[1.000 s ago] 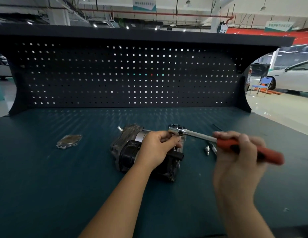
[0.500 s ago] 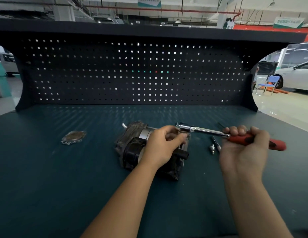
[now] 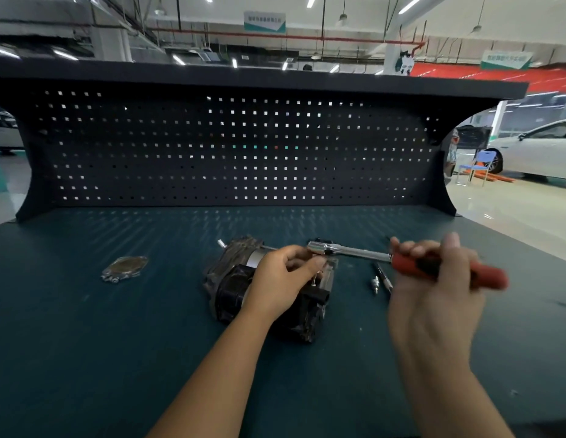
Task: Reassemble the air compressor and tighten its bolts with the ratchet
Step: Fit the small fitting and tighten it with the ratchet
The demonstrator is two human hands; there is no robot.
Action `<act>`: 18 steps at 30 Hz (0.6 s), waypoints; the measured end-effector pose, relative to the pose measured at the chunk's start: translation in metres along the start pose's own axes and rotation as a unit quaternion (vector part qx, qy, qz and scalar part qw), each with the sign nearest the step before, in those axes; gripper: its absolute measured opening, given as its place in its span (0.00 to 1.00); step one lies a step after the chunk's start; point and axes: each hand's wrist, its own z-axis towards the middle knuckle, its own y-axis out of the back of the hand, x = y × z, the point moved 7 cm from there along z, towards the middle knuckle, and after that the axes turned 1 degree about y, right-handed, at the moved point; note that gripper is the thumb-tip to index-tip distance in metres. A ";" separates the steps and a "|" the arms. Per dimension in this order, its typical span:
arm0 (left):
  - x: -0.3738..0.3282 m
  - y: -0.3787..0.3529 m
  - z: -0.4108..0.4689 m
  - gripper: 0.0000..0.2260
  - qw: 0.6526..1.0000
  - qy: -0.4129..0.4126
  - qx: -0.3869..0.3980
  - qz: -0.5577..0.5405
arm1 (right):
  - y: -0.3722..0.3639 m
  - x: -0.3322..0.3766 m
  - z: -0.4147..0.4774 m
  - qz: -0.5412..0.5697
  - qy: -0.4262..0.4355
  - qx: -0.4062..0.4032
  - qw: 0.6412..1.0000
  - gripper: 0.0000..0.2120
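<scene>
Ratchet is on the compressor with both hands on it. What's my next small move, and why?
Probably swing the handle through one short tightening stroke. The head of the ratchet sits over the right end of the compressor, the left hand pinches at the head to steady it, and the right hand grips the red handle. Loose bolts lie alongside.

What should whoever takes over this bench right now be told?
Left hand: on top of the air compressor, fingers curled at the ratchet head, steadying it there.
Right hand: grips the ratchet's red handle; motion-blurred.
The compressor lies mid-bench. A loose oval plate lies to its left, small metal parts to its right.
Done: ratchet seated at the compressor's top.
Left: tighten this bolt. How many others are tight cannot be told. The plate is not yet fitted.
</scene>
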 end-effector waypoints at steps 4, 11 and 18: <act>0.003 0.000 -0.002 0.04 1.000 0.002 0.003 0.024 | -0.002 -0.012 0.029 0.064 -0.076 -0.072 0.992 0.10; 0.002 0.000 0.002 0.06 0.999 -0.031 0.012 0.028 | 0.009 -0.025 0.039 0.180 -0.135 -0.135 0.965 0.13; 0.000 0.001 0.000 0.15 0.999 -0.048 0.001 0.017 | -0.002 -0.025 0.057 0.184 -0.144 -0.141 0.962 0.12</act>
